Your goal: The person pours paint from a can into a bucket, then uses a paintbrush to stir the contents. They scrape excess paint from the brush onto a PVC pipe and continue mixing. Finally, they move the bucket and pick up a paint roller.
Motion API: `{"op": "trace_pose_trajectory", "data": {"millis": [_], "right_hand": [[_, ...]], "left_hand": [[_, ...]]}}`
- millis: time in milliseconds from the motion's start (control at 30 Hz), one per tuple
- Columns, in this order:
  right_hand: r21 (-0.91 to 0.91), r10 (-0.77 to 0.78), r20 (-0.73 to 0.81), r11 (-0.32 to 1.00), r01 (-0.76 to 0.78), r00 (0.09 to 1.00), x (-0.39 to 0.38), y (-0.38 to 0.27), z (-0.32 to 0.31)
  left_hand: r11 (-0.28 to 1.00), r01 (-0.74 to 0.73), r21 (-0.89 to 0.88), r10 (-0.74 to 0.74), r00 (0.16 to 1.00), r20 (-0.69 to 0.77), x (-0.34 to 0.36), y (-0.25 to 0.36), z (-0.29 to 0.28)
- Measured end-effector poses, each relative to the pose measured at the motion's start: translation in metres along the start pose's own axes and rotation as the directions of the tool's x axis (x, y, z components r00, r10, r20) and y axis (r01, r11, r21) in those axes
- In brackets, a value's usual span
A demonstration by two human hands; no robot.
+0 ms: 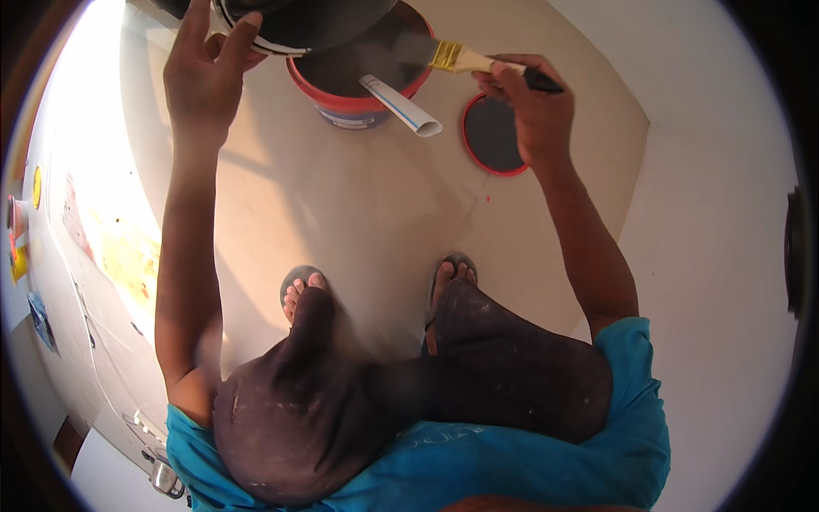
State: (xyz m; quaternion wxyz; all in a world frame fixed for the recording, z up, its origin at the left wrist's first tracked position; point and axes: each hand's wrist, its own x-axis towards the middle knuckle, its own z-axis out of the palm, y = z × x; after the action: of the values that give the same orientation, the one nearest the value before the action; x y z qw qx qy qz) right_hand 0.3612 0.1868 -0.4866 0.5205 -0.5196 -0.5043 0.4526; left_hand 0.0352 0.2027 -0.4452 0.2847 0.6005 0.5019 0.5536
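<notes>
My left hand (205,85) grips the pale rim of a dark, wide-mouthed container (320,21) at the top edge, fingers and thumb closed on it. Only part of that container shows. In my right hand (541,111) is a paintbrush (465,60) with a pale wooden ferrule area and a yellow band, its bristles pointing left over a red-rimmed bucket (345,103). Dark grey material coats the bucket's inside. A white tube with a blue stripe (405,109) leans out over the bucket's near rim. The dark container partly overlaps the bucket.
On the floor right of the bucket lies a dark round lid (493,136) with a red rim. My sandalled feet (303,286) stand apart on the beige floor. A pale wall (708,282) rises at right. A cable (81,299) and a metal pot (165,478) are at left.
</notes>
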Motion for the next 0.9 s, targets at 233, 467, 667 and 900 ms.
{"op": "trace_pose_trajectory", "data": {"millis": [233, 467, 667, 900], "right_hand": [[-0.236, -0.291, 0.003, 0.929, 0.284, 0.957, 0.000, -0.028, -0.039], [-0.322, -0.682, 0.487, 0.441, 0.838, 0.546, 0.054, -0.074, 0.056], [-0.530, -0.578, 0.606, 0.220, 0.819, 0.547, 0.151, 0.006, 0.109], [-0.620, -0.318, 0.635, 0.333, 0.711, 0.704, 0.150, 0.009, 0.151]], "left_hand": [[0.993, 0.023, 0.114, -0.017, 0.998, -0.055, -0.013, -0.021, -0.002], [0.883, -0.161, 0.442, 0.162, 0.986, 0.037, -0.013, 0.002, 0.022], [0.816, -0.287, 0.502, 0.275, 0.956, 0.100, -0.005, -0.026, 0.014], [0.790, -0.231, 0.568, 0.203, 0.973, 0.114, -0.011, -0.029, -0.004]]}}
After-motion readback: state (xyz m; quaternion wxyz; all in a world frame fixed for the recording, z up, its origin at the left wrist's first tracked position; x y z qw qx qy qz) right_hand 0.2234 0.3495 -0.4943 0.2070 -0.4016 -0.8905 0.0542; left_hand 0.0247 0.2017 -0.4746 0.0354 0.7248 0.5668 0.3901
